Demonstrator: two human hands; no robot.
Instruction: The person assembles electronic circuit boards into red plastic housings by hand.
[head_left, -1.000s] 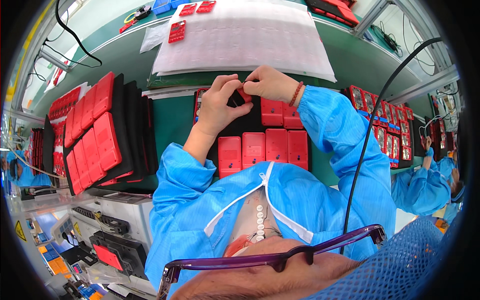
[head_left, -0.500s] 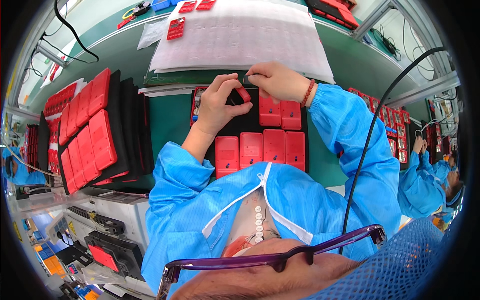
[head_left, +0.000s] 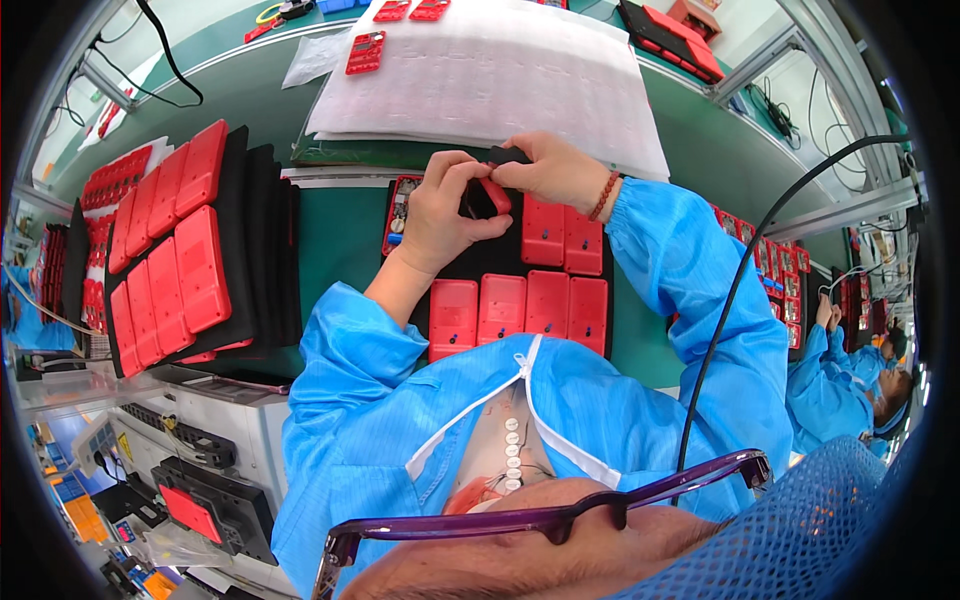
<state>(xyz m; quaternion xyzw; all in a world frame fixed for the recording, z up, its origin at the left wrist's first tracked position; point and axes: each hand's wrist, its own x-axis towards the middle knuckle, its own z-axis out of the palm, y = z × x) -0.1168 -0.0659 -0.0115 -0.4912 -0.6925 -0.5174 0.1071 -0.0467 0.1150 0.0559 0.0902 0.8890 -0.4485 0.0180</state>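
My left hand [head_left: 435, 215] is closed around a red plastic case [head_left: 495, 196], held tilted and nearly edge-on above the black foam mat [head_left: 470, 254]. Fingers of my right hand [head_left: 555, 175] are closed at the case's upper end, with a small dark object [head_left: 508, 156] at their tips; its kind is unclear. Several red cases [head_left: 453, 312] with small dark and blue spots lie face down on the mat below and right of my hands. Beside my left hand sits an open red case [head_left: 401, 205] showing metallic and blue inner parts.
Tilted black foam sheets with red cases [head_left: 188, 270] stand at the left. A white foam sheet [head_left: 480, 80] bearing small red parts lies beyond my hands. A black cable [head_left: 735, 300] hangs across my right sleeve. Another person [head_left: 840, 365] works at the far right.
My right hand has come left against the red case, and the dark object at its fingertips shows more. My left hand still holds the case. The whole view has shifted slightly.
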